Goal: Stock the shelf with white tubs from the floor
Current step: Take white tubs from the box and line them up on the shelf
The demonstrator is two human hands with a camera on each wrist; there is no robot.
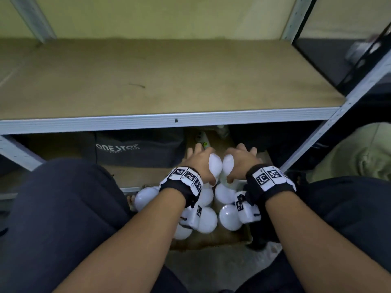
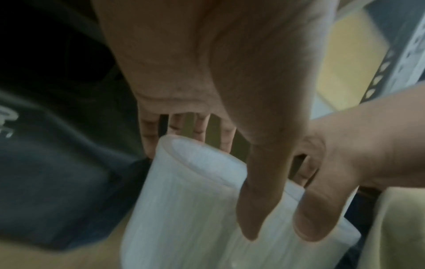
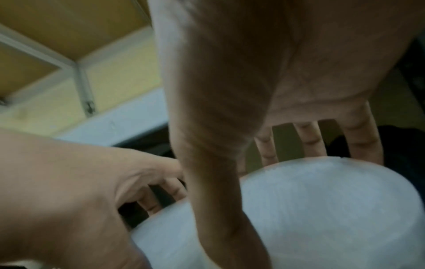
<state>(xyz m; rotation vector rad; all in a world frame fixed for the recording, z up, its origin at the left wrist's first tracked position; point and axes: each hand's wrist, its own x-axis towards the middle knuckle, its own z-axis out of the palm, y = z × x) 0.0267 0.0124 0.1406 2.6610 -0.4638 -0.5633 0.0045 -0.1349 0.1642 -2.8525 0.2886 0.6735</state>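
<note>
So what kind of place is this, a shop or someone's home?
Probably a storeroom or a shop's back room, though I can't be sure: a metal rack with a bare board shelf, loose white tubs on the floor, and a dark printed bag stowed underneath.

Two plain white tubs (image 1: 215,166) stand side by side, touching or nearly so, each a smooth, round-sided cylinder with no label. More white tubs (image 1: 208,219) of the same kind are clustered on the floor below them, on brown cardboard. The shelf (image 1: 160,81) above is a bare brown board with a pale metal front rail.
</note>
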